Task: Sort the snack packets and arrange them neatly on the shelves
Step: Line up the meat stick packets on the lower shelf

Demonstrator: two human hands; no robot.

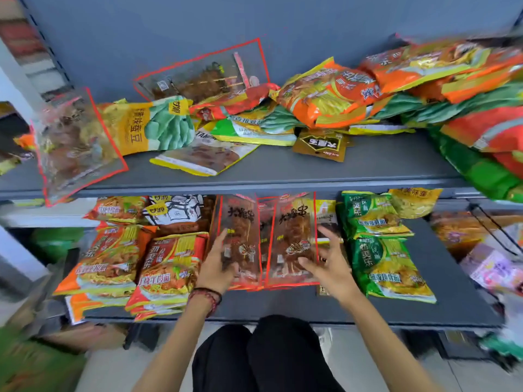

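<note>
Two red-edged clear skewer packets lie side by side at the middle of the lower shelf, long edges touching, with further packets of the same type beneath them. The left hand rests flat on the left skewer packet, fingers straight along its left edge, gripping nothing. The right hand is spread wide, thumb touching the lower right part of the right skewer packet, fingers raised above that packet's right edge. A beaded bracelet sits on the left wrist. Toward the left edge of the lower shelf lie stacked orange noodle packets and red noodle packets; right of the skewer packets lie green noodle packets. The upper shelf carries an unsorted pile: one clear skewer packet overhangs its front edge at the left, another clear packet leans against the back panel, a yellow bean packet lies between them, and orange packets are heaped toward the right. A small brown packet lies near the front of that pile.
</note>
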